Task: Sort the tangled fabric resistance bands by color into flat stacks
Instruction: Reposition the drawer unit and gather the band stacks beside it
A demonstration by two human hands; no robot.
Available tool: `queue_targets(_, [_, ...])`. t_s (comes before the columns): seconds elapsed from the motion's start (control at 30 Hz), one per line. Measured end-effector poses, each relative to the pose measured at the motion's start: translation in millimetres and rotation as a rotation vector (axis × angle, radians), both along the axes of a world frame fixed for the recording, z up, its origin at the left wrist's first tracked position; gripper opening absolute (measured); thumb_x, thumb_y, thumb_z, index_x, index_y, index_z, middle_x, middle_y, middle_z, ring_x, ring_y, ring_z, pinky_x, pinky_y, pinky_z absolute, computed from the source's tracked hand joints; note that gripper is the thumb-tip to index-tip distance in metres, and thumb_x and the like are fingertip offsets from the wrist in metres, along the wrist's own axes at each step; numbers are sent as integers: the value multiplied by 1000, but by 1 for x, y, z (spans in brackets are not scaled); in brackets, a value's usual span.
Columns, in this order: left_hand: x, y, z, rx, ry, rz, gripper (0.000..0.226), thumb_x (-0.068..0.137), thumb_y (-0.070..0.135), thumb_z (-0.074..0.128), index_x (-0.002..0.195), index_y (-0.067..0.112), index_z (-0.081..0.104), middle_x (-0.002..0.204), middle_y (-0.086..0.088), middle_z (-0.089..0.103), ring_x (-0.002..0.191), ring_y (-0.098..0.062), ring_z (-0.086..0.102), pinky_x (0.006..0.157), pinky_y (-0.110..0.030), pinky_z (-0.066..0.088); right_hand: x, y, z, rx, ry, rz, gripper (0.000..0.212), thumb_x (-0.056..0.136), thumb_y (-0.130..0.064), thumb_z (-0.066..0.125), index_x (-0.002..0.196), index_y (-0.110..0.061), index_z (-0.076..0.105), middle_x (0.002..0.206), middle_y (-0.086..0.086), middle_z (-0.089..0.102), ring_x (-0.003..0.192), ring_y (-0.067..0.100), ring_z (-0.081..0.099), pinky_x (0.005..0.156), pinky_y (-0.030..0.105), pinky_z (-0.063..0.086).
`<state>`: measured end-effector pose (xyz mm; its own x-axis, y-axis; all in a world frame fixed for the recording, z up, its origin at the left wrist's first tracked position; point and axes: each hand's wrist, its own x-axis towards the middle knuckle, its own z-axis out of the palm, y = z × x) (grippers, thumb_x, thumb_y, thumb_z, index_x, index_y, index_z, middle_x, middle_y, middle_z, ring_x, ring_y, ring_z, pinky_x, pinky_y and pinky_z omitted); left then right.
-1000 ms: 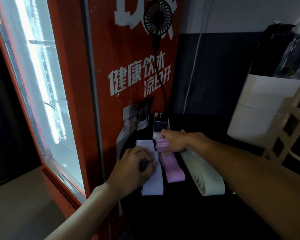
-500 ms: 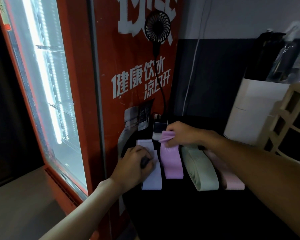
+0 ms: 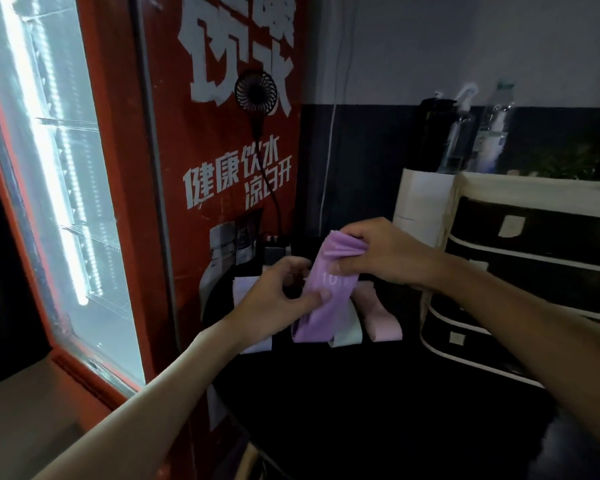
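My right hand (image 3: pixel 378 258) has its fingers curled tight round the bunched top end of the purple band (image 3: pixel 326 306), just right of the frame's centre. My left hand (image 3: pixel 274 299) pinches the same band lower down, thumb flat on the front face and fingers curled behind it. The band is lifted and hangs slanting down to the left between the two hands. Its looped lower end drops in front of the other bands, and I cannot tell whether it touches the black table (image 3: pixel 361 410).

Three more bands lie flat side by side on that table. A white band (image 3: pixel 255 344) is partly hidden under my left hand, a pale green band (image 3: pixel 347 332) lies just right of the purple end, and a pink band (image 3: pixel 381 323) lies beside that.

At the right edge stands a drawer unit (image 3: pixel 534 271) with its dark drawers closed, so I cannot see what they hold. Behind it is a white box (image 3: pixel 423 209), with a spray bottle (image 3: pixel 461 133) and a water bottle (image 3: pixel 496 123) standing at its top. On the left is a red fridge (image 3: pixel 222 168) with wire shelves behind a lit glass door and a small black fan (image 3: pixel 256 93) against its side.
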<state>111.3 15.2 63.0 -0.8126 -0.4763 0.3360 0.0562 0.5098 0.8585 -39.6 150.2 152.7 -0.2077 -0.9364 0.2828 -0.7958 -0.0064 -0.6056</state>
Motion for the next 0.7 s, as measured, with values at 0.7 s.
queue_targets(0.7, [-98, 181, -33, -635, -436, -418, 18, 82, 34, 60, 74, 20, 52, 70, 3, 59, 70, -17, 59, 66, -38, 50, -30, 254, -153, -85, -241, -583, 27, 80, -4, 72, 102, -18, 64, 88, 0, 65, 80, 12, 61, 69, 15, 48])
